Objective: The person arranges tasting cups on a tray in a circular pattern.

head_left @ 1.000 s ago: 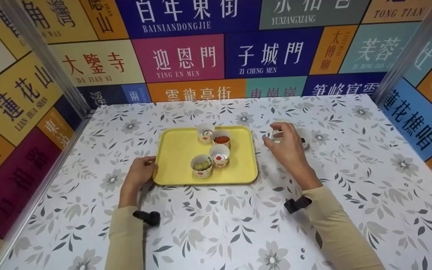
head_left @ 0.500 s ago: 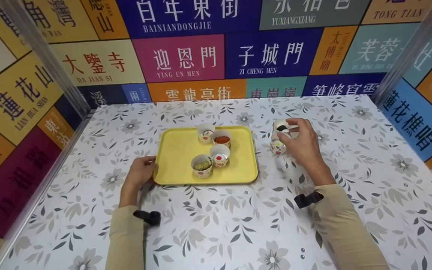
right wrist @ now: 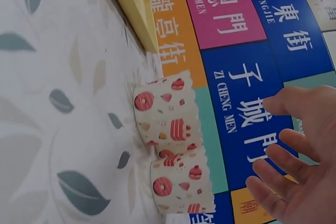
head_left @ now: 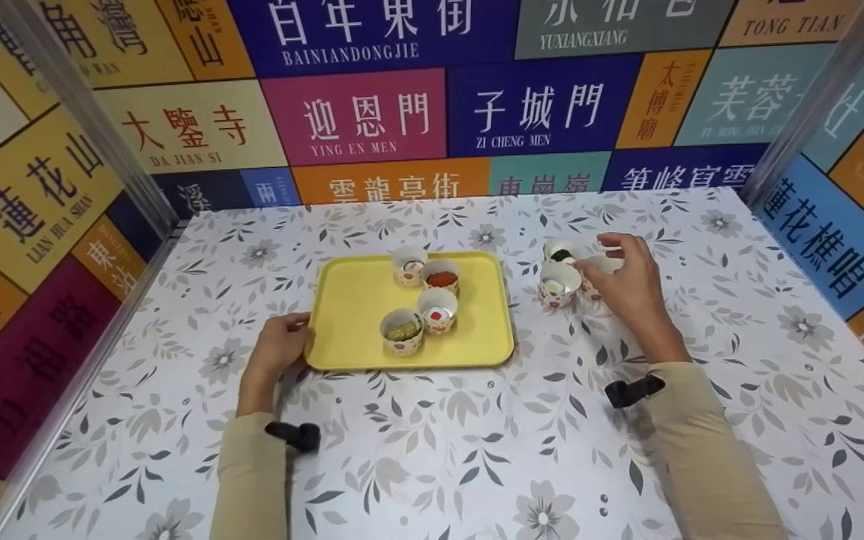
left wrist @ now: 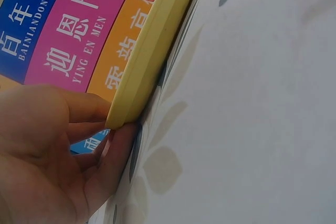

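My left hand (head_left: 282, 345) pinches the left edge of a yellow tray (head_left: 349, 300); in the left wrist view the thumb and fingers (left wrist: 92, 106) close on its rim. Several patterned paper cups stand on the tray, including one with red contents (head_left: 443, 280) and one with greenish contents (head_left: 404, 330). To the right of the tray stand three more cups: one with dark contents (head_left: 558, 251), a front one with pale contents (head_left: 558, 285), and one (head_left: 597, 281) partly behind my right hand (head_left: 631, 281). In the right wrist view that hand's fingers are loosely bent, apart from the cups (right wrist: 167, 111).
A white tablecloth (head_left: 417, 450) with grey flowers and leaves covers the table. Behind it rises a wall of coloured signs (head_left: 372, 112). Clear upright posts (head_left: 814, 112) stand at the back corners.
My right hand has moved to the right from above the cups, so the pale-filled and dark-filled cups now show more fully. The left hand and tray stay put.
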`<state>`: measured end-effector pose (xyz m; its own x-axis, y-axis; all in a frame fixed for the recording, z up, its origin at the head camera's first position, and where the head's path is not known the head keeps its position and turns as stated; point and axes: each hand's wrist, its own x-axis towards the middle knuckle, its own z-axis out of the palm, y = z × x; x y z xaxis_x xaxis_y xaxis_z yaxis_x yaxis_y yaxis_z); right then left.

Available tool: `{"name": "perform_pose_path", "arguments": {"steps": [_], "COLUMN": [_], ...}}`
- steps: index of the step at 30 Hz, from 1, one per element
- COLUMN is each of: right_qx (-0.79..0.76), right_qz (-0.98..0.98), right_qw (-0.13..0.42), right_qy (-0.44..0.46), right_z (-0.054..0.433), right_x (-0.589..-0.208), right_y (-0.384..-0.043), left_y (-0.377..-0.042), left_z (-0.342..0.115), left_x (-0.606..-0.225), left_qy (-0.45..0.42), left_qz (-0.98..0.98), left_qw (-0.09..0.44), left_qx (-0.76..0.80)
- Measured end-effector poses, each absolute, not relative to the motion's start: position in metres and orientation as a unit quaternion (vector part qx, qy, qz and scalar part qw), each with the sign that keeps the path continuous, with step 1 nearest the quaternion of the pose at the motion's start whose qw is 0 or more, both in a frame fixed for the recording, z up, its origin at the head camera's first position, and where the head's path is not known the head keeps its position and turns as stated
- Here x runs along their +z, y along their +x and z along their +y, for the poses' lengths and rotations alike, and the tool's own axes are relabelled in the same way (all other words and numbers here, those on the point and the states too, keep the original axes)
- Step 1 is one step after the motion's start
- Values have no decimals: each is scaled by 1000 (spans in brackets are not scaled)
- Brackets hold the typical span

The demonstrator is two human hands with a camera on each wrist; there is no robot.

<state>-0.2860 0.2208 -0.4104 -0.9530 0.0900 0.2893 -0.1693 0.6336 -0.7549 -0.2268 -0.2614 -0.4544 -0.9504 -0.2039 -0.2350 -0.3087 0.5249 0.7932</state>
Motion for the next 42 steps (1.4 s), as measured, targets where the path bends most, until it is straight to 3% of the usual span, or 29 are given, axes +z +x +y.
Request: {"name": "perform_pose_path", "arguments": {"steps": [7,31,42], "right_qx": [435,473,485], "right_qz": [-886,-880,-872], "right_qw": [158,-5,-41], "right_qy": [12,-43,-47], "right_z": [232,251,253], "right_x": [-416,-433,-444], "right_y": [-291,-298,-302], "left_y": [-226,-226,-226], "left_z": [-262,-261,-260], "left_x": [-454,-455,-455], "left_qy": [-145,-137,-139], "left_qz": [871,870,878], "left_qw": [60,48,46], "left_qx": [466,471,455]}}
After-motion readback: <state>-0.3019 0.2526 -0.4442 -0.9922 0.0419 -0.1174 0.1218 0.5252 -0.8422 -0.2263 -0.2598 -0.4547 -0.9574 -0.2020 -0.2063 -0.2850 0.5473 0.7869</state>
